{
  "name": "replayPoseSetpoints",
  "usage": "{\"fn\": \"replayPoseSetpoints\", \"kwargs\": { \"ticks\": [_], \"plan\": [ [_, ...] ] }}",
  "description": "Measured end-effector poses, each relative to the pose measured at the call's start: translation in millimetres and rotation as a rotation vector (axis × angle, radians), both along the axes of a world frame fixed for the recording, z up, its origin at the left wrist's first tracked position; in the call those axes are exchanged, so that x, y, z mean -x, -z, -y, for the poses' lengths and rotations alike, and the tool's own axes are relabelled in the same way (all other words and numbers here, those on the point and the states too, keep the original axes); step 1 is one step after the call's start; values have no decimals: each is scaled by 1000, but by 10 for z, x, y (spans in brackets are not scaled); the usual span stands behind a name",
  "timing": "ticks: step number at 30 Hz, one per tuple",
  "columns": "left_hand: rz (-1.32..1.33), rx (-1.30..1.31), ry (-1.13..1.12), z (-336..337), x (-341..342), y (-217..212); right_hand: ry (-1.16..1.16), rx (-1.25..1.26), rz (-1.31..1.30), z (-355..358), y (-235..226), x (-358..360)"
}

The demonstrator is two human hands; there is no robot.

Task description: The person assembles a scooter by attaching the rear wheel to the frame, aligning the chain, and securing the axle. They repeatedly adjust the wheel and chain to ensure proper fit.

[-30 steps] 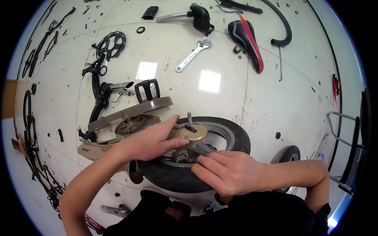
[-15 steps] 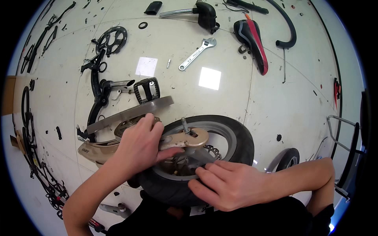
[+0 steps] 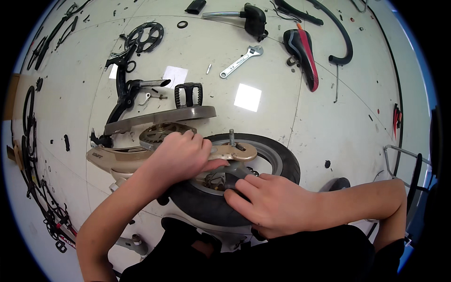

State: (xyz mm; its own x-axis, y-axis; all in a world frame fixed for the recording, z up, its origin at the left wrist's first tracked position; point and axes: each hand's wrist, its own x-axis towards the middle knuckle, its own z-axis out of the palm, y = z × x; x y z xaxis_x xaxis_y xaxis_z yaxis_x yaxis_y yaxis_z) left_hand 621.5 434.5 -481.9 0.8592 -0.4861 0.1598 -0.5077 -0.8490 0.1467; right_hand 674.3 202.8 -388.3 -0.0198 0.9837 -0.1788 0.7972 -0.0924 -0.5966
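Observation:
A small bicycle wheel with a black tyre (image 3: 282, 155) lies flat on the pale floor, still joined to a beige frame arm (image 3: 235, 152) with an axle bolt standing up at its end. My left hand (image 3: 181, 157) is closed over that beige arm beside the chainring (image 3: 159, 132). My right hand (image 3: 272, 204) rests on the near side of the tyre, its fingers reaching into the hub area onto a dark part (image 3: 230, 177). What the fingertips hold there is hidden.
A silver adjustable wrench (image 3: 242, 61) lies further out on the floor, with a black pedal (image 3: 188, 94), a crank with sprocket (image 3: 143, 37), a black and red saddle (image 3: 303, 54), a curved black bar (image 3: 340, 40) and small bolts nearby. A wire rack (image 3: 404, 164) stands at the right.
My left hand has slid back along the beige arm, uncovering its end and the axle bolt. My right hand has shifted slightly toward the hub.

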Motion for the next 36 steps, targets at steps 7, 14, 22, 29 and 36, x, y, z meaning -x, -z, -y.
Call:
{"fn": "replayPoseSetpoints", "kwargs": {
  "ticks": [7,14,22,29,36],
  "plan": [
    [-46,18,0,24,-25,-13,-25,20,38,33,52,14],
    [-299,82,-65,28,42,-55,-34,-100,50,108,212,168],
    [-347,65,-113,7,67,-98,-20,-209,188,375,300,260],
    [-115,160,-224,-7,12,-214,-28,-288,377,355,413,236],
    [-40,147,-308,96,109,-64,-60,-294,96,214,890,231]
  ]
}}
